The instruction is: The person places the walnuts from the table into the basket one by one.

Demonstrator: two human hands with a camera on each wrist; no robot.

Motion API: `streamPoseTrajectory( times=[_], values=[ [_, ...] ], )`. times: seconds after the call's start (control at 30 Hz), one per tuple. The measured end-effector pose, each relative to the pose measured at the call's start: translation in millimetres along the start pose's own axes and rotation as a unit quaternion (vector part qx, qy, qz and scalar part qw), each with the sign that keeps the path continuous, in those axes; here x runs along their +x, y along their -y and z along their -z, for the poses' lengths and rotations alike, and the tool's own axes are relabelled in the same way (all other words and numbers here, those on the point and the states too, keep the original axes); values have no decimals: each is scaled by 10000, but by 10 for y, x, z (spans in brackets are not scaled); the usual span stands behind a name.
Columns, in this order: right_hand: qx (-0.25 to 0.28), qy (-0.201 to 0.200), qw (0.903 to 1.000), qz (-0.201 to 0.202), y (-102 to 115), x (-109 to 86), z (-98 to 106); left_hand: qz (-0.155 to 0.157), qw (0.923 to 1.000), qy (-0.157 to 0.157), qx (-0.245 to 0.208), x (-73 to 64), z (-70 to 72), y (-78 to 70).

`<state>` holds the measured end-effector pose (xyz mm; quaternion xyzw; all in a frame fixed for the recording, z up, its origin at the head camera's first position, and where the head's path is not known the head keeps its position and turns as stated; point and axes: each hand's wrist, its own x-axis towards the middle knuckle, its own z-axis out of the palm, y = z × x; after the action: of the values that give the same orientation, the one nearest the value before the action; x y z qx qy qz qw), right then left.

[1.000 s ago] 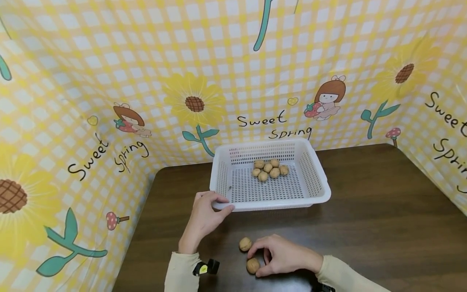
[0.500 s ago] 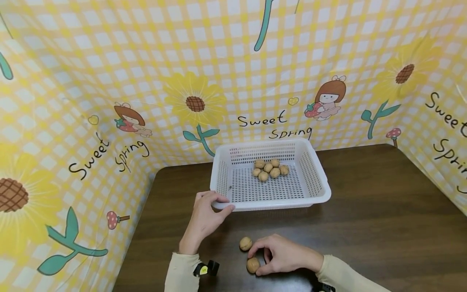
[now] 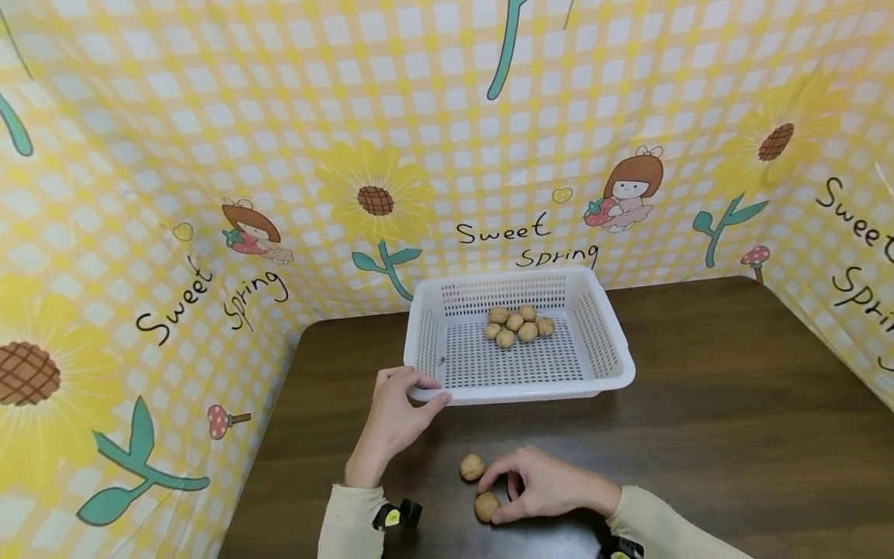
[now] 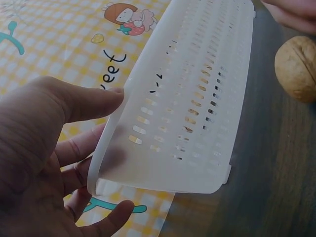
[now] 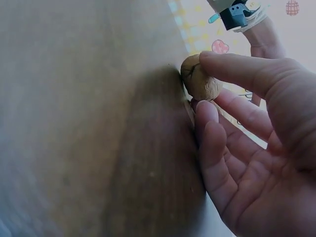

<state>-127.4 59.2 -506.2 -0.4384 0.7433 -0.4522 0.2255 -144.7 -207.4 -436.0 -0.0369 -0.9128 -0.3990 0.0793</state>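
My left hand (image 3: 396, 415) grips the near left corner of a white plastic basket (image 3: 531, 392), thumb on the outside of the rim and fingers over it. In the left wrist view the thumb presses the rim of the slotted basket wall (image 4: 173, 113). Close to the table's near side, my right hand (image 3: 541, 485) pinches a walnut (image 3: 486, 507) between thumb and fingers. The right wrist view shows that walnut (image 5: 197, 79) low at the tabletop, thumb on one side. Just beyond it lies a second loose walnut (image 3: 472, 467). Several walnuts (image 3: 520, 324) sit clustered inside the basket.
The dark wooden table (image 3: 733, 404) carries everything. A yellow checked cloth (image 3: 489, 140) with printed flowers hangs behind and at both sides, close behind the basket's back rim. A black strap device (image 3: 398, 514) sits on the left wrist.
Both hands keep their holds, on the basket rim and on the walnut. The whole view has shifted very slightly; the basket and walnuts stay in place.
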Motion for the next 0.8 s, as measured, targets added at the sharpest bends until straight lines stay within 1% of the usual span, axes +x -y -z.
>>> streamPoseTrajectory(
  times=[0.23,0.43,0.53,0.63,0.8],
  values=[
    [227,113,9997,-37,-8,25,38,-21,10000,-6,-7,4,12,-4],
    [587,235,9980,-54,123,50,150,-68,10000,-21,-10,7,3,-1],
    [527,213,9984,2,223,69,269,-94,10000,-20,5,13,1,-7],
    [293,21,9996,45,320,78,437,-105,9999,-5,16,20,1,-10],
    [28,-381,9991,-158,494,82,793,-99,10000,-2,13,9,0,-3]
  ],
)
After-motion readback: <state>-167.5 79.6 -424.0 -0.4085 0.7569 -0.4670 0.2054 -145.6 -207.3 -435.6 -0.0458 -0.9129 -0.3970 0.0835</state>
